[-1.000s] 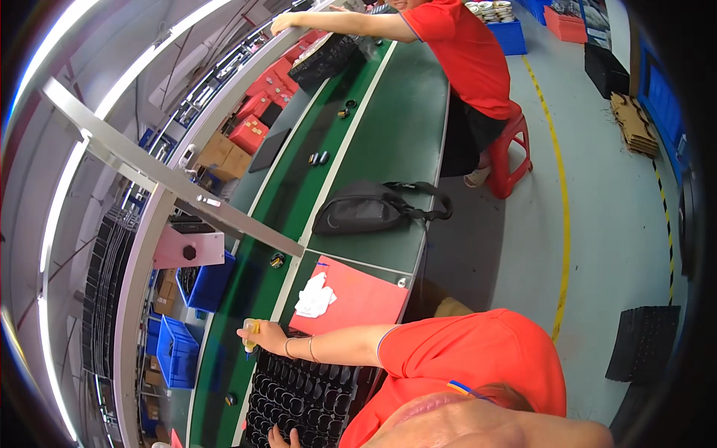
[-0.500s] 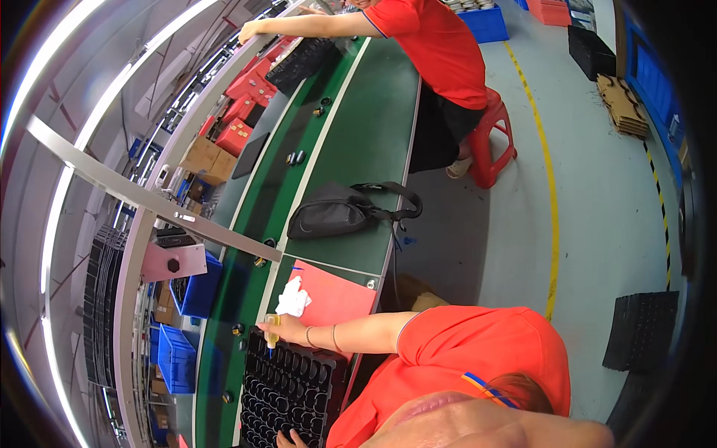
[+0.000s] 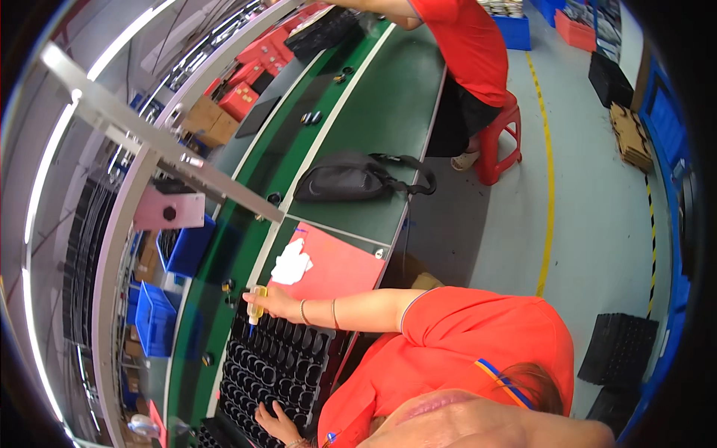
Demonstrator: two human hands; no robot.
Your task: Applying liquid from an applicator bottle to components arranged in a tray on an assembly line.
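In my right hand (image 3: 275, 302) is a small clear squeeze bottle (image 3: 257, 305) of yellowish liquid, gripped with its blue tip pointing down. The tip hangs over the far end of a black plastic tray (image 3: 284, 357) with rows of rounded pockets; whether it touches anything there, I cannot tell. My left hand (image 3: 278, 424) rests on the tray's near end with fingers spread, holding nothing I can see. Beyond the bottle, a crumpled white cloth (image 3: 291, 263) lies on a red sheet (image 3: 343, 261). What the pockets contain is too small to make out.
A green conveyor belt (image 3: 287, 149) carrying small dark parts runs left of the tray. On the bench ahead is a black bag (image 3: 347, 179). Past the belt stand blue bins (image 3: 155, 321). A metal frame post (image 3: 224, 190) crosses above. A co-worker in red (image 3: 470, 52) sits farther along.
The view has shifted, so more of my left hand and the tray now show. My right hand still holds the bottle over the tray's far end. The co-worker's raised arm sits higher in view.
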